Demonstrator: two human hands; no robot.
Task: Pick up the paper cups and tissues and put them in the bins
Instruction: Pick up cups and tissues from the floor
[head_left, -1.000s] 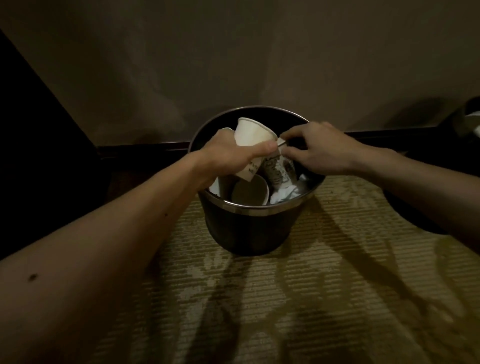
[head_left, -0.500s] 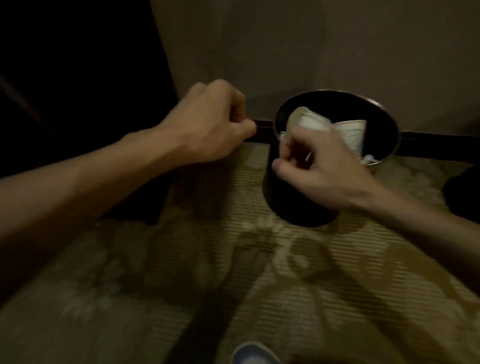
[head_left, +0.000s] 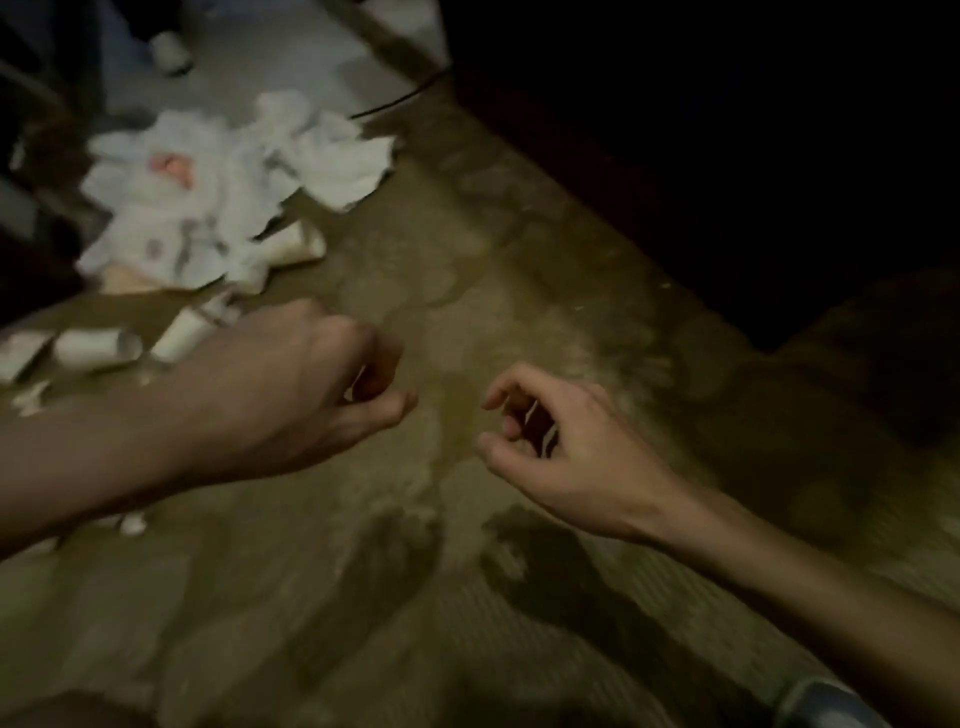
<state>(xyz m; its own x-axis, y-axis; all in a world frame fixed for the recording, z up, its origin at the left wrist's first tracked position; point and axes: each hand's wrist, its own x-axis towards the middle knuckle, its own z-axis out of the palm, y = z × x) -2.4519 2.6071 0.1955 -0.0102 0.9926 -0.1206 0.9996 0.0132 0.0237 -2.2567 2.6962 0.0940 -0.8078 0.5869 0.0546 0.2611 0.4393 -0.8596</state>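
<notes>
- Your left hand (head_left: 311, 395) hangs low over the patterned floor (head_left: 467, 312), back up, forearm coming in from the left edge. Its fingers are curled under and the thumb points right. Nothing shows in this grip, though motion blur softens it and the palm is hidden.
- Your right hand (head_left: 561, 436) reaches in from the lower right, just beside the left but not touching it. The fingers are loosely bent, the thumb is apart from them, and the grip is slack and holds nothing.
- The tissues (head_left: 218, 176) lie in a crumpled white heap at the far left of the floor, well apart from both hands.
- Paper cups (head_left: 98, 345) lie on their sides near the left edge, just beyond your left forearm. Another pale cup (head_left: 296, 244) pokes out from under the heap.
- The upper right is too dark to read.
- A grey-blue shape (head_left: 821, 701) is cut off at the bottom edge, and I cannot tell what it is.
</notes>
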